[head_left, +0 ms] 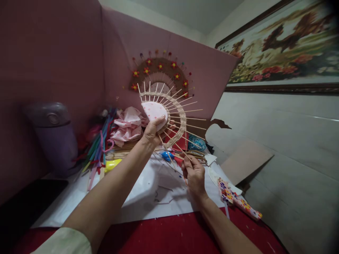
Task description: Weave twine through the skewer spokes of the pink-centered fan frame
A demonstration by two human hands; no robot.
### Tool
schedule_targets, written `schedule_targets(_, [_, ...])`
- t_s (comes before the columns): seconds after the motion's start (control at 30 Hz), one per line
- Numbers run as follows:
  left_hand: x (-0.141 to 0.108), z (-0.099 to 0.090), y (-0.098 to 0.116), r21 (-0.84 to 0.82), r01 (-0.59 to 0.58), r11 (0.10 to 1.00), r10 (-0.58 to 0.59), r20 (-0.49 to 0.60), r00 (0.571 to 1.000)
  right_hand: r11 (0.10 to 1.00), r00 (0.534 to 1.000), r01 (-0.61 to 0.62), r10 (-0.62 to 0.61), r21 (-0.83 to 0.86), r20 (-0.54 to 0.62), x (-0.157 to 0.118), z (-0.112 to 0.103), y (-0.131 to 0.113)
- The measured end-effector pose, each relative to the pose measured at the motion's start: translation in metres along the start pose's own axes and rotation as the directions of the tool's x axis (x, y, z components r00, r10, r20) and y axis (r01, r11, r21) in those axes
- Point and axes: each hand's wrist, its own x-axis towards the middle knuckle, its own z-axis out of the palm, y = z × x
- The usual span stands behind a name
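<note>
My left hand (154, 131) grips a half-round craft piece by its middle, thumb flat on a pink dotted half-disc (154, 111). Thin wooden sticks (194, 119) fan outward from that half-disc, and a band of woven twine (182, 123) curves across them. Below and to the right, my right hand (194, 173) is closed, its fingertips pinched near the lower end of the piece. Whether they hold a stick's tip or a strand of twine is too fine to make out. The craft piece is raised above the white sheet (137, 197) and tilted.
A finished-looking flowered arch (160, 67) is on the pink board behind. Left stand a purple tumbler (54, 137) and coloured pipe cleaners (97, 151). Crumpled dotted cloth (128, 125), blue twine (196, 143), a yellow lump (113, 164) and a blue lump (167, 156) lie around. Flower-patterned scissors-like item (238, 199) lies right.
</note>
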Motion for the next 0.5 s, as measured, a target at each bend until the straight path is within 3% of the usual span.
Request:
schedule_targets(0.23, [0.012, 0.005, -0.010, 0.016, -0.113, 0.993, 0.113, -0.011, 0.994, 0.998, 0.995, -0.050, 0.053, 0.037, -0.086, 0.002, -0.002, 0.002])
schedule_targets(0.5, [0.013, 0.008, -0.016, -0.070, -0.044, 0.997, 0.034, -0.139, 0.990, 0.999, 0.995, -0.044, 0.046, 0.025, -0.094, 0.001, -0.001, 0.001])
